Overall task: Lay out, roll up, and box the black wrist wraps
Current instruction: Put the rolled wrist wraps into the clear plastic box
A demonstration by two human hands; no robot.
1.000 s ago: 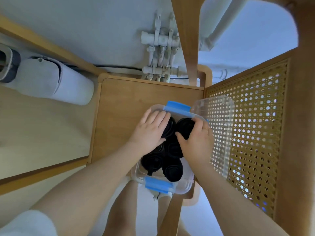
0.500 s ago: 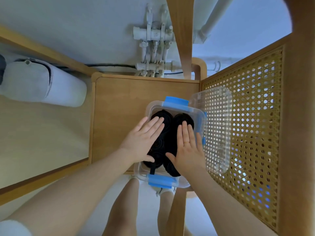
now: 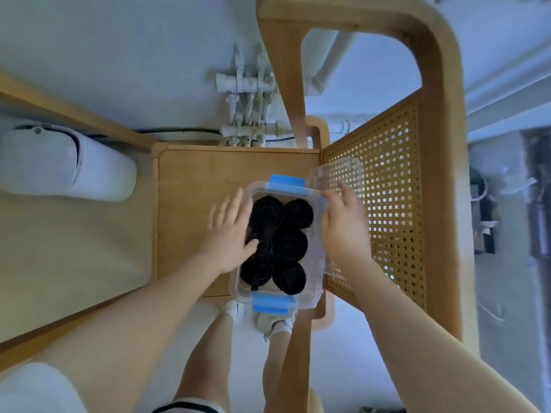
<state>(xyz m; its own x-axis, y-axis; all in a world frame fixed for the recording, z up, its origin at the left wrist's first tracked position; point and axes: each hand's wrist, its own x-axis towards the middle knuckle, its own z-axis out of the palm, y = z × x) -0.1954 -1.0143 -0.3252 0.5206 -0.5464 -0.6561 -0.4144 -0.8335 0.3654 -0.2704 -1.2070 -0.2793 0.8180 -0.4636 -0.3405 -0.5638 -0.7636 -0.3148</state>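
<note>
At frame centre, the small wooden table (image 3: 190, 204) carries a clear plastic box with blue clips (image 3: 286, 182), its clear lid (image 3: 343, 174) leaning right. Six rolled black wrist wraps (image 3: 293, 245) fill it. The left hand (image 3: 231, 231), fingers straight, rests at the box's left edge; the right hand (image 3: 343, 225), open and empty, reaches toward the lid. Best seat it squarely before clipping.

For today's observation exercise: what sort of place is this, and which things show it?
Probably a home room, likely a bedroom: a light wooden side table beside a woven cane panel, with white wall pipes behind it.
</note>
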